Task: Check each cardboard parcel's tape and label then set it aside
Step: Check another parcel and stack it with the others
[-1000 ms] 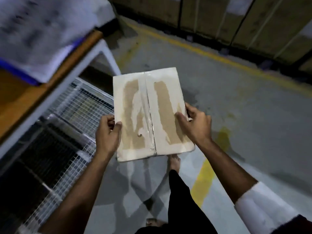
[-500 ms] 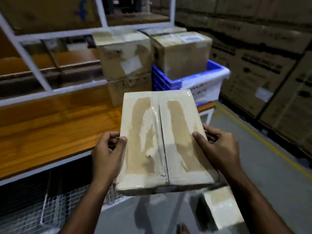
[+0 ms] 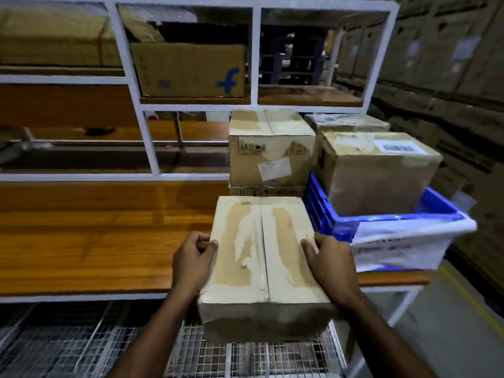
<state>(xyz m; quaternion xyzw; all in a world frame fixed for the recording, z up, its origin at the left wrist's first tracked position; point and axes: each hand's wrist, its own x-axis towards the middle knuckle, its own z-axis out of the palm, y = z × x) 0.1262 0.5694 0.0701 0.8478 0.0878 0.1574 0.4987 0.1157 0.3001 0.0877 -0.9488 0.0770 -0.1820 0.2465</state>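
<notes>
A cardboard parcel (image 3: 261,255) with worn clear tape down its centre seam and torn patches on top is held between both hands over the front edge of the wooden table (image 3: 95,241). My left hand (image 3: 194,264) grips its left side, thumb on the top face. My right hand (image 3: 328,264) grips its right side the same way. No label shows on the faces turned to me.
Two stacked cardboard boxes (image 3: 271,151) stand behind the parcel. A blue crate (image 3: 395,227) at the right holds a labelled box (image 3: 379,170). A white shelf frame (image 3: 253,55) holds a printed carton (image 3: 191,70). A wire mesh rack (image 3: 81,347) lies below the table.
The view has swung up from the floor to the table and shelves. The parcel has moved forward over the table edge, still held by both hands at its sides.
</notes>
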